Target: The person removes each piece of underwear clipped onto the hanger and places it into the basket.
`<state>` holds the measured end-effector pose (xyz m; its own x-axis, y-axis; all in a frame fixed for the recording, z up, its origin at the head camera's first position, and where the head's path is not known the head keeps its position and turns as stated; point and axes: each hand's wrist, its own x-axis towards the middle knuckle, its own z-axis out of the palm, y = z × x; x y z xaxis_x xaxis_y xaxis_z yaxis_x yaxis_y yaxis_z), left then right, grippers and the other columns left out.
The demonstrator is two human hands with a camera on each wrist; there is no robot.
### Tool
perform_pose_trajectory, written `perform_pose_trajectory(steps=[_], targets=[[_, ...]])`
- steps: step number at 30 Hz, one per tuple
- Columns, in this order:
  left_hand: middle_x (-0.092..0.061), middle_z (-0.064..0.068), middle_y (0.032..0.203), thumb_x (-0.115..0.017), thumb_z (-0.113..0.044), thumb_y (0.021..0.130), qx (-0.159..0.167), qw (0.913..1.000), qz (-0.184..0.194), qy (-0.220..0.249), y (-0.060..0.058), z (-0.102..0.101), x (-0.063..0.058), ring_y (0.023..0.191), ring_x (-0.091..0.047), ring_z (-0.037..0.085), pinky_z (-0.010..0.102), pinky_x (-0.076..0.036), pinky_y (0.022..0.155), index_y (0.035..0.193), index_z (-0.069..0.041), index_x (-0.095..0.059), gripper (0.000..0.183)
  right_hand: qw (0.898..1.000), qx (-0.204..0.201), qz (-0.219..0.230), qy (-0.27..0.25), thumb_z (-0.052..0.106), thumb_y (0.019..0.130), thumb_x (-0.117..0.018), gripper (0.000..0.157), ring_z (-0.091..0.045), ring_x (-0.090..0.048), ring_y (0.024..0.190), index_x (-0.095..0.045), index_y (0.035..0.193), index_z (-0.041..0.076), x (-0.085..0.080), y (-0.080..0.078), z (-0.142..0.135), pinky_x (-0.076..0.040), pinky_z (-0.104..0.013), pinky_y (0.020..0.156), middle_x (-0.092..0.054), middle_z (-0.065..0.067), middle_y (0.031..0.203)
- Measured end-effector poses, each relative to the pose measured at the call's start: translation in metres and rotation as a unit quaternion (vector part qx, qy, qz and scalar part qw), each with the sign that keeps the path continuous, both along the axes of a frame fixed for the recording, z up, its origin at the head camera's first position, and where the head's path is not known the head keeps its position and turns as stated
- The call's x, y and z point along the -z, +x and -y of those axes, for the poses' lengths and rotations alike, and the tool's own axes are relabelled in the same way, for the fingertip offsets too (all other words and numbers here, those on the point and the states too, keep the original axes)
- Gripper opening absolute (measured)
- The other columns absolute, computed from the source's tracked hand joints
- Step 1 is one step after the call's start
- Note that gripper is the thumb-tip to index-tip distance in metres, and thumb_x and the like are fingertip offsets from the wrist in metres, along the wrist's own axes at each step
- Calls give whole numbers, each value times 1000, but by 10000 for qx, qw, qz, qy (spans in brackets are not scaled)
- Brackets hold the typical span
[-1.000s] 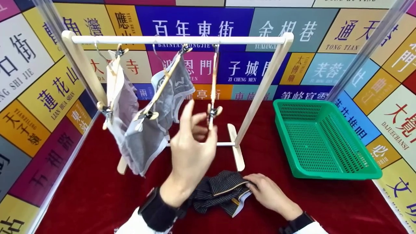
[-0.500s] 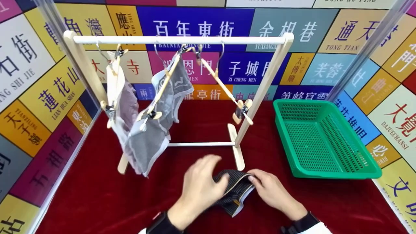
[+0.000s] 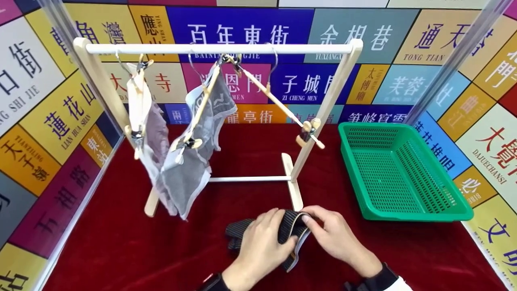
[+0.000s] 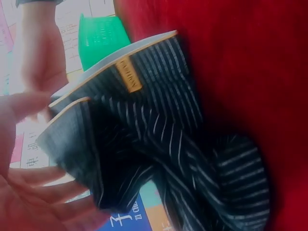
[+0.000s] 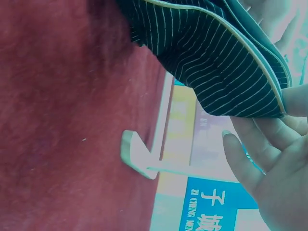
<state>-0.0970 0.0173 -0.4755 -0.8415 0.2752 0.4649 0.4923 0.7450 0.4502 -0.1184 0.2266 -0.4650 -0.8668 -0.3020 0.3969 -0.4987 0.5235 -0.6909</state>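
A dark garment with pale pinstripes (image 3: 291,226), orange-edged and bearing a small tan label (image 4: 127,73), is between my hands, low on the red cloth. Its exact kind is unclear from its bunched shape. My right hand (image 3: 337,234) pinches the edge at a corner, thumb on one side and fingers behind, as the right wrist view shows. My left hand (image 3: 262,246) lies across the other side of the garment. In the left wrist view its fingers (image 4: 57,192) are extended beside the fabric, the thumb apart from them.
A wooden rack (image 3: 339,93) stands ahead. From its white bar (image 3: 307,49) hang a bare clip hanger (image 3: 278,103) at the right and two hangers with grey and pale garments (image 3: 183,186) at the left. A green basket (image 3: 359,190) sits at the right.
My left hand has come down from the right-hand hanger to the striped garment. That hanger has swung round, its near end now further right. My right hand has kept hold of the garment's edge.
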Motion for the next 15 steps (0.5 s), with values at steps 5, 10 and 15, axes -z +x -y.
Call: perform_pose_trajectory(steps=[5,10,15], targets=[[-73,13,120,-70,-10,84,-62,9996,-274,88,-1,-3,2,106,-72,27,43,-60,87,123,1,-70,40,9990,-89,-418,119,-3,95,-72,22,-13,-71,94,-75,110,11,-5,1,3,-60,-38,81,-75,9,103],[-75,7,99,-64,-1,88,-65,9981,-582,211,-3,-2,0,86,-74,23,38,-61,72,112,-1,-73,26,9961,-30,-813,334,-7,89,-75,28,-12,-71,95,-74,112,10,-4,1,2,-60,-39,80,-74,8,104],[-76,3,94,-66,0,92,33,9969,-536,569,-2,1,-14,79,-75,20,36,-61,63,111,-5,-74,22,9934,-64,-1082,378,-13,82,-75,45,-10,-69,90,-69,123,6,2,3,2,-58,-35,75,-73,8,100]])
